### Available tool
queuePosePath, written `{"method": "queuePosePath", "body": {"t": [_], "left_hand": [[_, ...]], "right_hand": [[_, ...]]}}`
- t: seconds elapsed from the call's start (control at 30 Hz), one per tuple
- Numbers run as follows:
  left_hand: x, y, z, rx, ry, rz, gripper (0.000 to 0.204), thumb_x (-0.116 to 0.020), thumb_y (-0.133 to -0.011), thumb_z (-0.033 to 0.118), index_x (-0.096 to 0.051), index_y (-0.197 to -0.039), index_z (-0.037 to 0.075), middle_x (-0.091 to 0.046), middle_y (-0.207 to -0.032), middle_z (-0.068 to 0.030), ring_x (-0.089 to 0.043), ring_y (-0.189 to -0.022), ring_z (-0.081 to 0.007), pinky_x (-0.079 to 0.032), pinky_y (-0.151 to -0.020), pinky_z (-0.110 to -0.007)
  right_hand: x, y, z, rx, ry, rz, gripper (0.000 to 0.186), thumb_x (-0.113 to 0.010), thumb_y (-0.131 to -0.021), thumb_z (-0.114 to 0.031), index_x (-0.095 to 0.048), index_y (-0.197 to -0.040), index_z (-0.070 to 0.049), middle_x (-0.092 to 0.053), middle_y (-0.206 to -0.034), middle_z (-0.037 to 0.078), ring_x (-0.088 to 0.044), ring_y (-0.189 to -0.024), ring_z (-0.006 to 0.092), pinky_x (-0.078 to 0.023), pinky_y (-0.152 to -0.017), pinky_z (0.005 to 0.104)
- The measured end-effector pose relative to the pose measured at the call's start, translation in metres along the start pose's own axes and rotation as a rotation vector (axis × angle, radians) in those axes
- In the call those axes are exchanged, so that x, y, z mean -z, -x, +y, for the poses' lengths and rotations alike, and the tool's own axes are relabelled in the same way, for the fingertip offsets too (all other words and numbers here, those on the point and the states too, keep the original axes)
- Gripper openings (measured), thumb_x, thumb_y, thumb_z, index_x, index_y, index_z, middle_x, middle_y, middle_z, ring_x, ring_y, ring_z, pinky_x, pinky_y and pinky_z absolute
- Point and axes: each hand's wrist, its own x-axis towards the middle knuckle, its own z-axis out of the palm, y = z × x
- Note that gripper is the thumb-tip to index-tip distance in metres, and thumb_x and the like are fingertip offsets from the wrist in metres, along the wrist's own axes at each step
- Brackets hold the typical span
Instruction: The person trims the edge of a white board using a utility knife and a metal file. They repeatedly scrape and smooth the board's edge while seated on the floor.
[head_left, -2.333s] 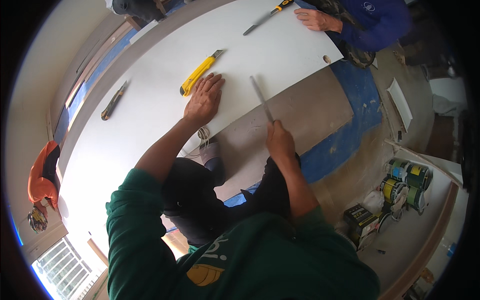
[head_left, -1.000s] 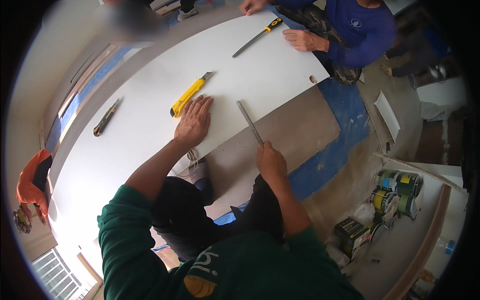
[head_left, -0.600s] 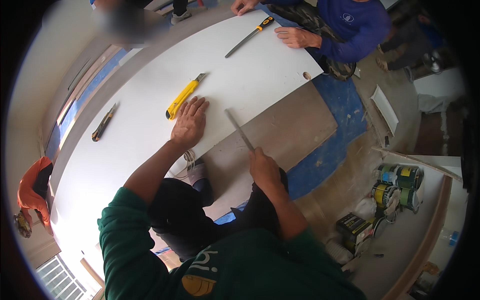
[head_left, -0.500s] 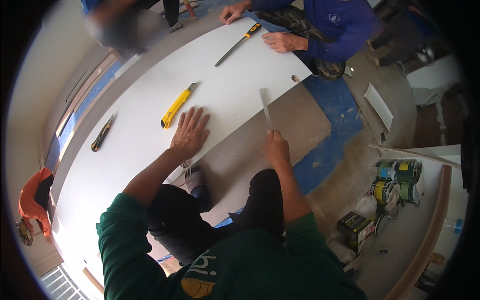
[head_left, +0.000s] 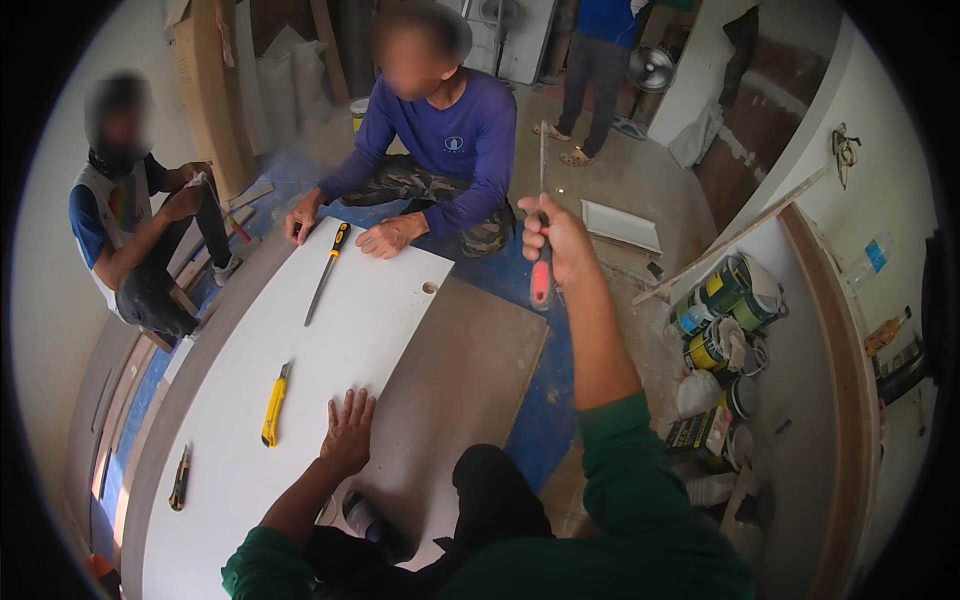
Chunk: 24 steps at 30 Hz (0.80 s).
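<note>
My left hand lies with fingers outstretched on the edge of a white panel. Raised to the right of the panel, my right hand grips the red and black handle of a flat file, its narrow blade pointing up. A yellow utility knife with its blade out lies left of my left hand. Farther left is a smaller black utility knife. Toward the panel's far end rests a second file with a black and yellow handle. A round hole shows near the far right corner.
A co-worker in purple squats at the panel's far end, both hands at it. Another person sits far left; someone stands at the back. Paint cans line the right wall. A brown board lies beside the panel.
My right hand has lifted the file from low beside the panel to upright, well above it. The view has tilted up toward the room. My left hand stays on the panel.
</note>
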Motion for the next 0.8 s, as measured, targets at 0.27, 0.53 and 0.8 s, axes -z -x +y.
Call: {"method": "queuePosePath", "body": {"t": [0.27, 0.53, 0.8], "left_hand": [[-0.004, -0.042, 0.029, 0.24, 0.03, 0.066, 0.08, -0.051, -0.088, 0.004, -0.017, -0.16, -0.002, -0.012, -0.169, -0.0199, -0.007, -0.157, -0.0402, -0.005, -0.124, -0.062], [-0.003, -0.028, 0.029, 0.215, 0.023, 0.037, 0.081, -0.05, -0.088, 0.001, -0.015, -0.161, 0.0, -0.012, -0.17, -0.0167, -0.007, -0.158, -0.035, -0.005, -0.127, -0.055], [-0.013, -0.01, 0.049, 0.202, 0.131, 0.129, 0.08, -0.055, -0.089, 0.007, -0.02, -0.16, 0.0, -0.016, -0.169, -0.0176, -0.011, -0.157, -0.0366, -0.009, -0.126, -0.057]], "right_hand": [[-0.034, -0.037, -0.146, 0.156, -0.075, -0.2, 0.034, -0.042, -0.11, -0.03, -0.056, -0.117, 0.0, -0.046, -0.072, 0.001, -0.043, -0.058, 0.0126, -0.039, -0.052, 0.0315], [-0.022, 0.064, 0.107, 0.004, 0.281, -0.112, 0.032, -0.05, -0.107, -0.034, -0.059, -0.108, -0.003, -0.047, -0.065, -0.001, -0.042, -0.046, 0.0066, -0.037, -0.039, 0.0249], [0.065, 0.206, 0.349, -0.722, 0.201, 0.059, 0.023, -0.059, -0.102, -0.03, -0.053, -0.091, -0.011, -0.04, -0.064, -0.004, -0.04, -0.049, 0.0097, -0.037, -0.045, 0.0303]]}}
